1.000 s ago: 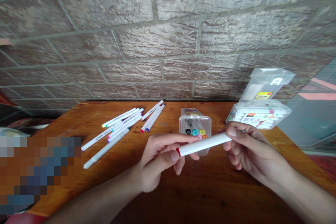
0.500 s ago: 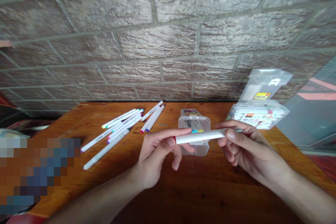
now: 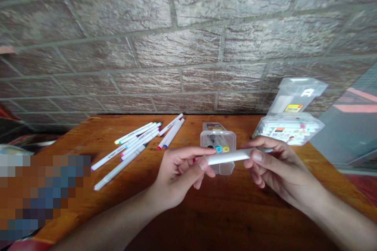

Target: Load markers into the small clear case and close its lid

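A white marker [image 3: 228, 156] is held level between both hands above the wooden table [image 3: 97, 133]. My left hand [image 3: 181, 174] pinches its left, red-tipped end between thumb and fingers. My right hand [image 3: 275, 166] grips the right end with closed fingers. Just behind the marker stands a small clear plastic box [image 3: 218, 147] with several markers upright in it, their coloured caps showing.
Several loose white markers [image 3: 137, 141] lie scattered on the table to the left. A clear marker case [image 3: 290, 127] with its lid open sits at the back right. A brick wall [image 3: 188, 39] closes off the far edge. A blurred patch [image 3: 44, 196] covers the near left.
The marker has tipped from slanted to nearly level and shifted slightly. My left fingers have closed over its red end, covering it.
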`<state>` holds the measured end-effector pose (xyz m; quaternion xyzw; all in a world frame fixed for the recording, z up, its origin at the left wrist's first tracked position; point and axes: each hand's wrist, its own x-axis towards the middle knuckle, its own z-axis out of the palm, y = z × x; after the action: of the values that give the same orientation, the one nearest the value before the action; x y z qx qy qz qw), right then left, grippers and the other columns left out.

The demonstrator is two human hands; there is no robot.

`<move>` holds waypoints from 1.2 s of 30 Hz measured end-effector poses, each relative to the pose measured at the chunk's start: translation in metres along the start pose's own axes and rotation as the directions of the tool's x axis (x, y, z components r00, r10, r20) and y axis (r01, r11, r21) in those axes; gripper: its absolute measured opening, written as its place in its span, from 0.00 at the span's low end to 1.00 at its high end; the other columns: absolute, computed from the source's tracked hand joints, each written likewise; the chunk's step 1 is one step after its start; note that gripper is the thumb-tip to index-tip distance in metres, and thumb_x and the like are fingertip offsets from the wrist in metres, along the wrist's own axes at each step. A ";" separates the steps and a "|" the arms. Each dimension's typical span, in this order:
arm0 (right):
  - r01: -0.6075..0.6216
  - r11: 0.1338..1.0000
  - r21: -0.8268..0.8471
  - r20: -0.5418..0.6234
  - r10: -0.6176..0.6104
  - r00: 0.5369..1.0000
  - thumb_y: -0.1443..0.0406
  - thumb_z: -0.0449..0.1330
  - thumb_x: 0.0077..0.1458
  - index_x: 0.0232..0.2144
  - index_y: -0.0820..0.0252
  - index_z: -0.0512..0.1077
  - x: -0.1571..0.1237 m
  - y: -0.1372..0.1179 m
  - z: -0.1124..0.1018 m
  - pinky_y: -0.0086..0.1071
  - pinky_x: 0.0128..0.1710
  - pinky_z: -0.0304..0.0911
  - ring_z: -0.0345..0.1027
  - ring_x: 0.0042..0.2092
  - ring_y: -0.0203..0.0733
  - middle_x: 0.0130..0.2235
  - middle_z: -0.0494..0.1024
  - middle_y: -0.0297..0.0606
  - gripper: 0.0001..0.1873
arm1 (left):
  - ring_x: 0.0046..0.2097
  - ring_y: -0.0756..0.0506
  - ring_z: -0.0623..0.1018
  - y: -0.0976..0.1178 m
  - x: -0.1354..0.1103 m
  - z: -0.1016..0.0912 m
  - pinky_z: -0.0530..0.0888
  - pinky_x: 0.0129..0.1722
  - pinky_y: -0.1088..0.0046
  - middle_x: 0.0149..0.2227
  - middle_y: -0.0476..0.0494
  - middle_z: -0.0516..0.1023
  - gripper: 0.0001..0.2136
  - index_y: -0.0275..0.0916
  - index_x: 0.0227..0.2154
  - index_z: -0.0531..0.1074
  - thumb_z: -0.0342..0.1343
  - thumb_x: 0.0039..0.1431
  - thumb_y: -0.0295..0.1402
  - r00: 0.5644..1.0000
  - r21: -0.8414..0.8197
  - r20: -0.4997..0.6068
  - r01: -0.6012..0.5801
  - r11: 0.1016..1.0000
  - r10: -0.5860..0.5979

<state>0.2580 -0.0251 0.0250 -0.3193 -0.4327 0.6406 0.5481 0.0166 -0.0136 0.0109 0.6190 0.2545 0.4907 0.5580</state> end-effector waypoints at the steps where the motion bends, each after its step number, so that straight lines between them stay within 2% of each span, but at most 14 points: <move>1: 0.000 1.000 -0.003 0.005 0.000 1.000 0.61 0.78 0.49 0.35 0.55 0.84 0.000 0.000 0.000 0.22 0.16 0.68 0.73 0.18 0.34 0.25 0.84 0.36 0.11 | 0.19 0.53 0.72 0.001 0.000 0.000 0.68 0.19 0.78 0.29 0.35 0.86 0.17 0.32 0.50 0.83 0.64 0.66 0.39 1.000 0.022 0.000 0.014 1.000 -0.014; 6: 0.006 0.999 -0.041 0.024 -0.005 1.000 0.61 0.78 0.50 0.37 0.56 0.85 -0.002 0.001 -0.002 0.23 0.17 0.68 0.73 0.19 0.34 0.25 0.84 0.36 0.12 | 0.19 0.52 0.73 0.005 0.002 0.005 0.68 0.18 0.79 0.26 0.38 0.85 0.17 0.32 0.45 0.84 0.68 0.62 0.41 0.996 0.084 -0.047 0.076 0.994 -0.072; 12: -0.021 0.996 -0.092 0.029 0.023 0.999 0.60 0.78 0.50 0.36 0.57 0.84 -0.003 0.002 -0.003 0.25 0.18 0.70 0.73 0.19 0.35 0.25 0.83 0.37 0.13 | 0.20 0.53 0.73 0.006 0.006 0.009 0.67 0.19 0.82 0.23 0.45 0.82 0.06 0.33 0.37 0.83 0.70 0.58 0.30 0.997 0.121 -0.071 -0.002 0.993 0.011; 15: -0.019 0.995 -0.101 0.033 0.023 0.999 0.60 0.78 0.50 0.36 0.57 0.84 -0.004 0.003 -0.004 0.24 0.18 0.69 0.73 0.20 0.34 0.26 0.84 0.37 0.12 | 0.20 0.53 0.74 0.007 0.006 0.008 0.69 0.20 0.81 0.23 0.45 0.82 0.05 0.33 0.36 0.83 0.69 0.58 0.29 0.997 0.151 -0.061 -0.029 0.988 0.038; 20: -0.028 0.994 -0.106 0.029 0.032 0.999 0.60 0.77 0.52 0.37 0.55 0.85 -0.005 0.002 -0.002 0.24 0.19 0.69 0.73 0.20 0.34 0.26 0.83 0.36 0.10 | 0.21 0.53 0.73 0.007 0.004 0.008 0.66 0.19 0.82 0.25 0.43 0.83 0.06 0.32 0.38 0.82 0.67 0.60 0.29 0.998 0.106 -0.028 -0.045 0.993 0.048; 25: -0.038 0.989 -0.145 -0.037 0.033 0.999 0.59 0.78 0.50 0.35 0.54 0.86 -0.008 -0.002 -0.001 0.25 0.18 0.67 0.72 0.20 0.35 0.25 0.81 0.37 0.10 | 0.21 0.53 0.73 0.005 0.005 0.008 0.67 0.20 0.81 0.26 0.43 0.82 0.07 0.31 0.40 0.82 0.65 0.62 0.30 0.998 0.066 0.010 -0.056 0.996 0.055; 28: -0.036 0.979 -0.199 -0.057 0.025 0.998 0.59 0.79 0.47 0.33 0.50 0.86 -0.009 -0.002 -0.004 0.27 0.17 0.68 0.71 0.18 0.37 0.24 0.81 0.37 0.10 | 0.25 0.51 0.75 0.004 0.006 0.008 0.70 0.24 0.79 0.26 0.43 0.81 0.09 0.31 0.38 0.83 0.66 0.59 0.31 0.999 0.075 -0.010 -0.048 0.996 0.049; 31: -0.030 0.962 -0.270 -0.106 0.001 0.994 0.56 0.81 0.39 0.30 0.50 0.85 -0.009 0.002 -0.006 0.29 0.13 0.64 0.68 0.16 0.39 0.21 0.79 0.37 0.14 | 0.23 0.53 0.70 0.001 0.007 0.008 0.65 0.22 0.80 0.26 0.43 0.80 0.11 0.30 0.38 0.84 0.69 0.55 0.33 0.999 0.097 -0.027 -0.016 0.995 0.019; 33: -0.057 0.952 -0.301 -0.230 -0.015 0.973 0.52 0.81 0.36 0.29 0.50 0.84 -0.008 0.006 -0.010 0.28 0.13 0.64 0.66 0.16 0.38 0.21 0.78 0.36 0.17 | 0.23 0.54 0.67 -0.001 0.008 0.008 0.62 0.21 0.80 0.25 0.44 0.78 0.11 0.29 0.37 0.84 0.70 0.53 0.32 0.998 0.092 -0.050 -0.021 0.996 0.025; 36: -0.048 0.927 -0.372 -0.224 -0.040 0.974 0.53 0.81 0.36 0.31 0.49 0.84 -0.007 0.013 -0.022 0.32 0.12 0.63 0.66 0.15 0.42 0.21 0.78 0.38 0.19 | 0.24 0.54 0.68 -0.003 0.008 0.009 0.63 0.22 0.79 0.26 0.43 0.79 0.10 0.29 0.36 0.84 0.69 0.55 0.32 0.998 0.056 -0.040 -0.040 0.998 0.042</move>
<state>0.2736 -0.0279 0.0030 -0.4901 -0.4809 0.5066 0.5215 0.0285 -0.0101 0.0121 0.6290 0.2668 0.5075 0.5250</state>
